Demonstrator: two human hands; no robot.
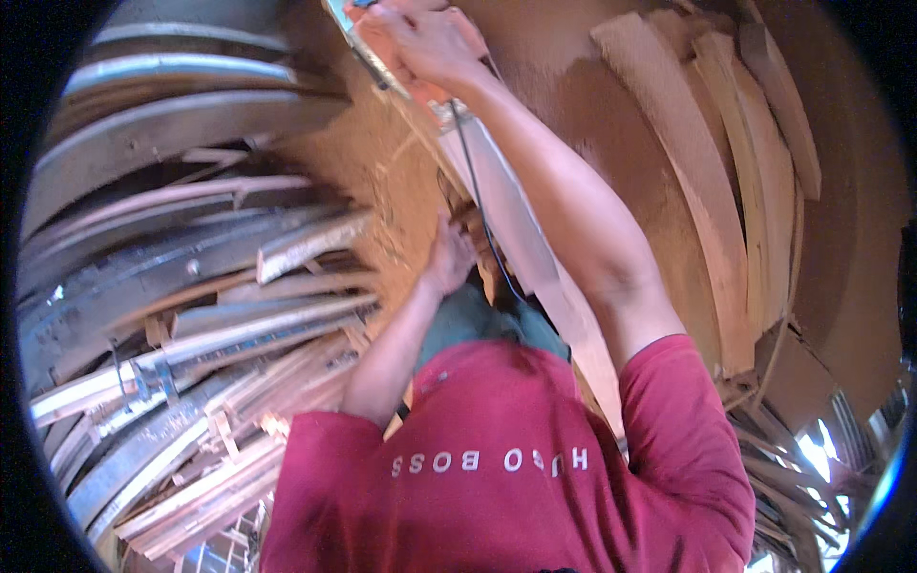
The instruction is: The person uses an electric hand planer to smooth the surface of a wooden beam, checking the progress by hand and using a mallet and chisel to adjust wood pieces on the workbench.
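Observation:
At the top edge, my right hand (425,43) is closed over an orange electric planer (463,29), partly cut off by the picture's edge. The planer rests on a long pale board (501,196), which runs down toward my right side. A black cord (470,158) trails from the tool along the board. My left hand (451,260) is low beside the board's left edge, in front of my legs. Its fingers are loosely extended and somewhat blurred, and I see nothing held in them. Light shavings (444,113) lie on the board just behind the planer.
Stacked planks and offcuts (229,315) crowd the left side. On the right, several long curved-looking boards (693,191) lie on the brown ground (573,86). Sawdust (387,191) covers the ground left of the worked board. More timber (783,487) lies at the lower right.

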